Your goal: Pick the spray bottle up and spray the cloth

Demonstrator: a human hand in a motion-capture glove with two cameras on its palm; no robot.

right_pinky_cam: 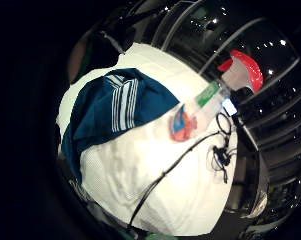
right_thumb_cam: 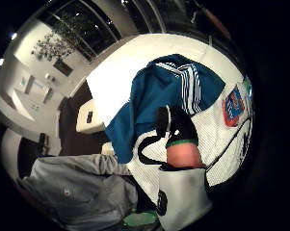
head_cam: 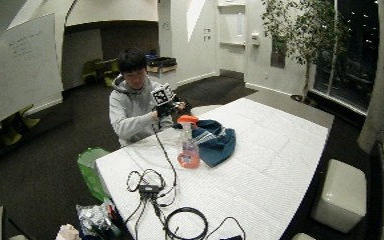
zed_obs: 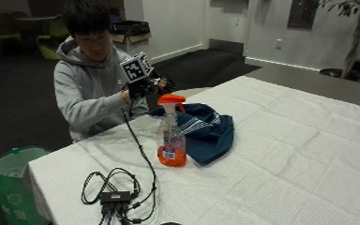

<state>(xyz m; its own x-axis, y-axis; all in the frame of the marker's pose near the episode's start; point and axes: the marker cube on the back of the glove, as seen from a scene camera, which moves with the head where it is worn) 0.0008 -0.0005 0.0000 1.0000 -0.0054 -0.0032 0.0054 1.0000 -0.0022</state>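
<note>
The spray bottle point(zed_obs: 172, 136) stands upright on the surface point(zed_obs: 292, 140) at frame centre, touching the cloth point(zed_obs: 205, 131) to its right. The hand point(zed_obs: 144, 86) hangs above and behind it, upper left.

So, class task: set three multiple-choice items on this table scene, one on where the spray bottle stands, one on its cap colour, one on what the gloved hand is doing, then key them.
1. Where does the spray bottle stand?
A. on the cloth
B. on the table beside the cloth
C. in the green bin

2. What colour is the bottle's spray head?
A. orange-red
B. blue
C. white

3. What is the gloved right hand doing?
A. gripping the bottle
B. pressing the cloth
C. raised above the table, holding nothing

Key: 1 B, its base rests on the white table next to the blue cloth; 2 A, the top is orange-red; 3 C, the hand is up near the person's chest, clear of both things.
</note>
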